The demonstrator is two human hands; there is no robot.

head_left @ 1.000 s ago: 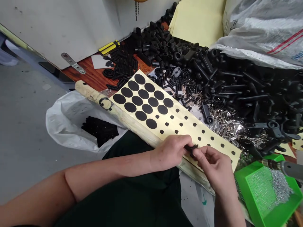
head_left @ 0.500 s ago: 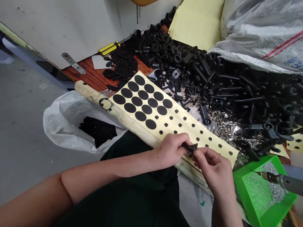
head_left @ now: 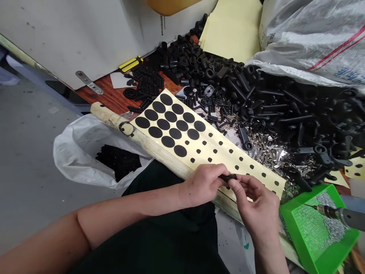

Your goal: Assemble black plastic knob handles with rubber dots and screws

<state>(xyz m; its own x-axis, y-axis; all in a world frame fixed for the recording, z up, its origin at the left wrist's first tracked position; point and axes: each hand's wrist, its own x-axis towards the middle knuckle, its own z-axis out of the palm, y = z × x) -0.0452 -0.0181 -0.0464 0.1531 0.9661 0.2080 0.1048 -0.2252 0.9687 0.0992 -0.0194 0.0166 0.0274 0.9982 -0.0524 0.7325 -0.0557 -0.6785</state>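
Note:
A small black plastic part is held between my two hands, above the table's padded front edge. My left hand is closed around one end of it, with much of the part hidden in the fingers. At the other end, the thumb and fingertips of my right hand pinch it. Under the hands lies a pale yellow sticker sheet carrying large black discs and small black dots. Silver metal clips are heaped beyond the sheet.
Black plastic handles and rings pile up behind. A green basket of small metal pieces stands at right, a power screwdriver over it. A yellow screwdriver lies at back left. A white bag hangs below the table edge.
The black part has turned slightly in my fingers, and my right fingertips have shifted along its end. The whole view has moved a little.

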